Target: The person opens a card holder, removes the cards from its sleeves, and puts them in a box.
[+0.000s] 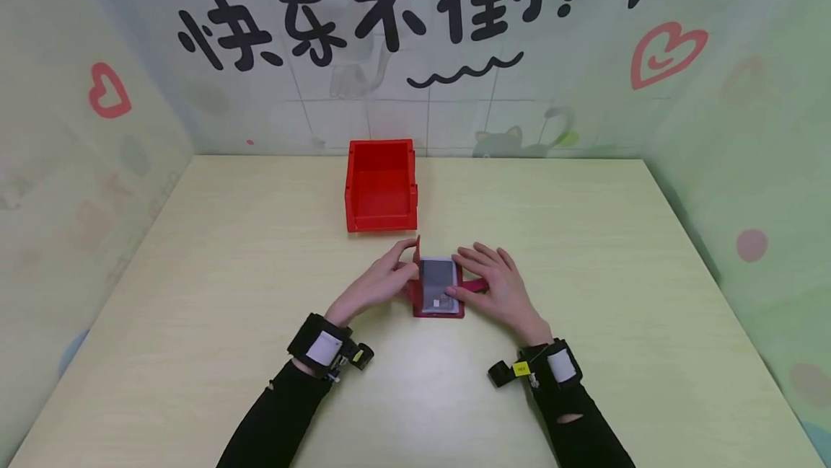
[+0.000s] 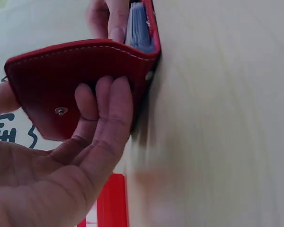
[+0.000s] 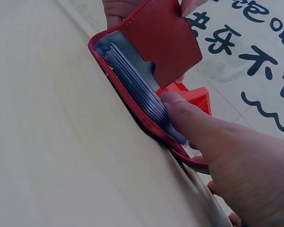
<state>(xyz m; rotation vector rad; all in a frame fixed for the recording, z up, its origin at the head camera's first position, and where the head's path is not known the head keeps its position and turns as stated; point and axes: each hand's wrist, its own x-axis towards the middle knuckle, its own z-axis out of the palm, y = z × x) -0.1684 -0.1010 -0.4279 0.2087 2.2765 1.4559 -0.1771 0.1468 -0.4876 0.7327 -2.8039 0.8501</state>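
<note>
A small red card holder [image 1: 438, 314] with clear plastic sleeves [image 1: 436, 282] lies opened on the table between both hands. My left hand [image 1: 383, 279] grips its raised cover [image 2: 47, 80], thumb at the edge and several fingers against the outside, beside a metal snap [image 2: 61, 110]. From the other side, my right hand [image 1: 498, 286] holds the holder's right edge, its thumb [image 3: 173, 100] pressed on the stack of sleeves. Its other fingers stretch forward near the upper right corner. A red strap [image 1: 476, 285] sticks out to the right, partly under this hand.
Behind the card holder, a red open bin [image 1: 381, 221] stands toward the back of the pale wooden table [image 1: 214, 273]. Printed cloth walls [image 1: 402, 115] enclose the table at the back and both sides. Each wrist wears a black camera band.
</note>
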